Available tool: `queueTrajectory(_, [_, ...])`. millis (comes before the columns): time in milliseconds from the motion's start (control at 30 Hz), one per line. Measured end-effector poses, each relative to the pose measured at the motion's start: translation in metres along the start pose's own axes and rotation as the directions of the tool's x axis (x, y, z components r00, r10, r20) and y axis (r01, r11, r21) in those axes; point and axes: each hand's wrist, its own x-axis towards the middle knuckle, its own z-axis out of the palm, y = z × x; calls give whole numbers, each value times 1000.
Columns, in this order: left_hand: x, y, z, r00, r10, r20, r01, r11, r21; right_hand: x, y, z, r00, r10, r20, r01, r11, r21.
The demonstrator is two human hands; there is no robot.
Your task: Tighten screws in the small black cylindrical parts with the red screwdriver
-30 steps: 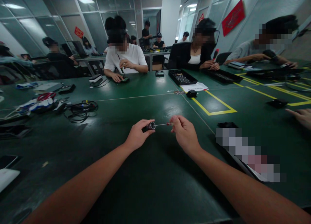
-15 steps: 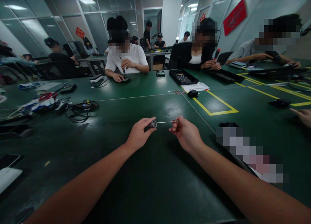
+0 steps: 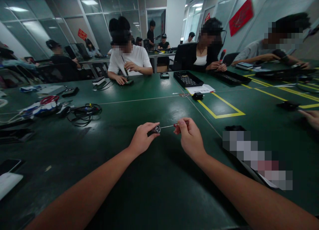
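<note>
Two bare hands held over a dark green table point(image 3: 139, 196), a small tool between them.

No readable writing is seen. A small metal cylinder point(image 3: 156, 129) is pinched by the left hand point(image 3: 142, 140); a thin red-handled screwdriver point(image 3: 171, 126), its tip at the cylinder, is gripped by the right hand point(image 3: 190, 138).

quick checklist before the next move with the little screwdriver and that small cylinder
1. Left hand grips the small cylinder between its fingertips: ok.
2. Right hand pinches the screwdriver at its red handle: ok.
3. Screwdriver tip meets the cylinder's open end: ok, though whether it is seated on a screw cannot tell.
4. Shaft roughly in line with the cylinder's axis: ok.
5. Both hands held above the green table, with no part lying under them: ok.
6. Another person's hand at the right edge stays well apart from the work: ok.
</note>
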Motion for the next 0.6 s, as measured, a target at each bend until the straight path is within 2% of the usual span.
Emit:
queueTrajectory(200, [1,2,-1,1000,4,5,-4,1000,31,-1,1,-1,999,-34,40,37,997,-69])
queueTrajectory(367, [1,1,-1,1000,13,11,-13,999,53,-4,-8,-4,984,-136,116,162,955,-250])
queueTrajectory(467, [1,-2,-1,1000,16,3,-16,999,37,-4,-13,-6,978,-180,107,206,915,-346])
queueTrajectory(600, [1,-4,0,1000,0,-2,0,1000,21,-2,-15,-9,975,-209,71,220,892,-395])
